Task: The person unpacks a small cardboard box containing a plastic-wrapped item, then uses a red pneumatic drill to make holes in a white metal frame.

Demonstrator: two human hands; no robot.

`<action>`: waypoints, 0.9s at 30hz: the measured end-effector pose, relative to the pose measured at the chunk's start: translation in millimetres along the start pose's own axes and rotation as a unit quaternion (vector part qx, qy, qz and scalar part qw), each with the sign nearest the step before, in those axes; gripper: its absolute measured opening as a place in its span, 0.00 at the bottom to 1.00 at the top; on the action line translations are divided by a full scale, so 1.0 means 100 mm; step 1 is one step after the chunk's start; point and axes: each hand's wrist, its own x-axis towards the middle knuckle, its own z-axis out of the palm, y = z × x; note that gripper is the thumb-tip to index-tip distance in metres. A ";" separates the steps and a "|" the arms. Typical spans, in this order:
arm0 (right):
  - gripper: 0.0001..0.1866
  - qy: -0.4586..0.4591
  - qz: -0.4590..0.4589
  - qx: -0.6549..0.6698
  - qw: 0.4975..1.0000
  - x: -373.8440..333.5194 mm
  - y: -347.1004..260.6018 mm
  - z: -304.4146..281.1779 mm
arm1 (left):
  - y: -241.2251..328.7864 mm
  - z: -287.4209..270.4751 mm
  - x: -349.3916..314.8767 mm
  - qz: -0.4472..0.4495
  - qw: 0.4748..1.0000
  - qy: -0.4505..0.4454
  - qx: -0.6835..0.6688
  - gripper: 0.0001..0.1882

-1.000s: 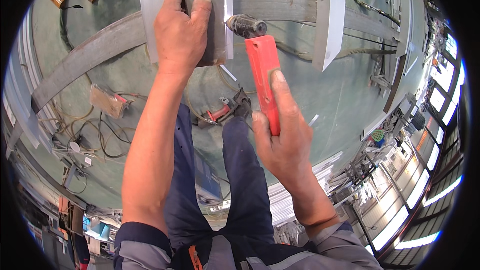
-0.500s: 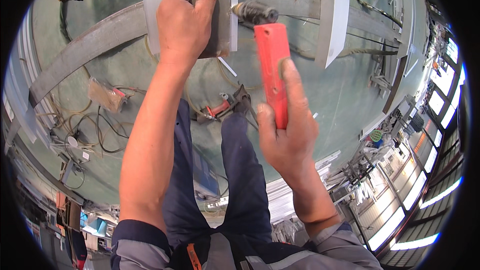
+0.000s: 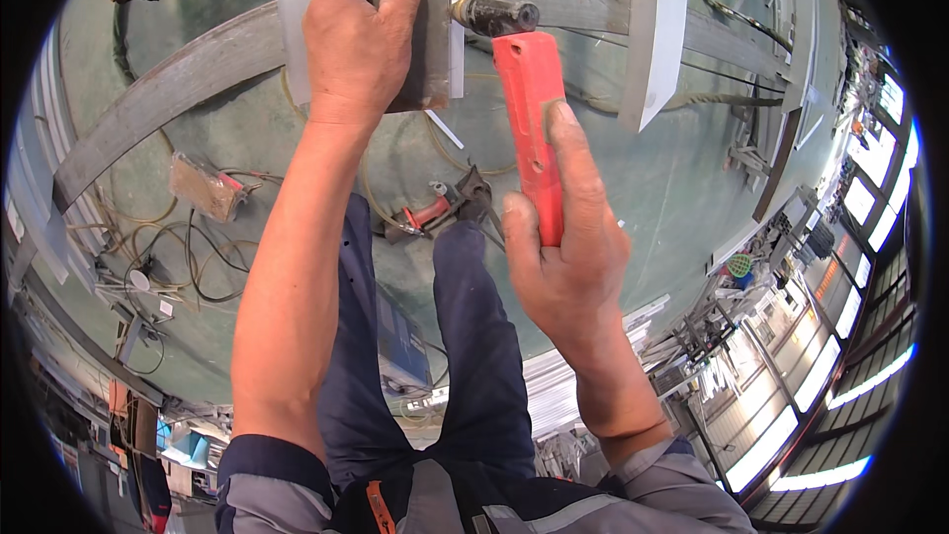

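My left hand (image 3: 356,44) is closed around a dark grey metal bar (image 3: 428,49), thumb on its top face. The bar lies along a wider silver-white metal profile (image 3: 293,10), whose edges show on both sides of it. In my right hand (image 3: 573,247) is a tool with a flat red handle (image 3: 534,129), the thumb and a finger along its sides. Its dark cylindrical head (image 3: 497,14) has a brass-coloured tip pointing left, close to the profile's right edge. Whether the tip touches that edge I cannot tell.
Long grey beams (image 3: 178,94) run crosswise under the profile. A second white profile (image 3: 654,40) stands to the right. On the green floor lie a red-handled power tool (image 3: 425,213), a plastic-wrapped package (image 3: 206,188) and loose cables (image 3: 188,247). Metal lengths line the right.
The red-handled tool has moved slightly up and left, and its blur has gone. My left hand keeps its grip on the grey bar.
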 end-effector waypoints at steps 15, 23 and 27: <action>0.41 0.049 -0.019 0.001 0.999 0.03 0.04 0.04 | -0.02 0.01 -0.01 0.014 1.000 0.014 0.019 0.23; 0.38 0.005 -0.002 0.015 1.000 0.00 0.02 0.01 | 0.00 0.00 -0.02 0.019 1.000 0.014 0.012 0.23; 0.38 0.004 0.001 0.016 1.000 -0.01 0.01 0.01 | -0.02 0.00 -0.01 0.019 0.999 0.015 0.027 0.23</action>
